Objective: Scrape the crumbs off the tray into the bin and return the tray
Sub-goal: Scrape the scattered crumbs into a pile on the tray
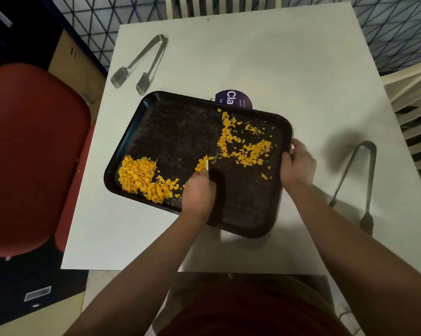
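at the far left a red bin [32, 154] stands beside the surface [253, 57], its top close to the tray's left end. near the back left edge lie metal tongs [141, 61]. the black tray [180, 132] sits tilted across the middle of the surface, partly covering a purple sticker [232, 99]. orange crumbs [139, 175] are heaped in the tray's near left corner, with a looser scatter toward its right end. the left hand [199, 192] pinches a thin white scraper [207, 164], its grip curled round it, the edge down on the tray floor behind a small clump. the right hand [298, 163] grips the tray's right rim, fingers wrapped over the edge. a second pair of tongs [357, 180] lies further right.

the tray looks stiff, light and slick, so it should carry flat from a rim hold; the crumbs are dry, loose and likely to slide or spill if it tips early. holding both short ends seems safest when lifting toward the bin.
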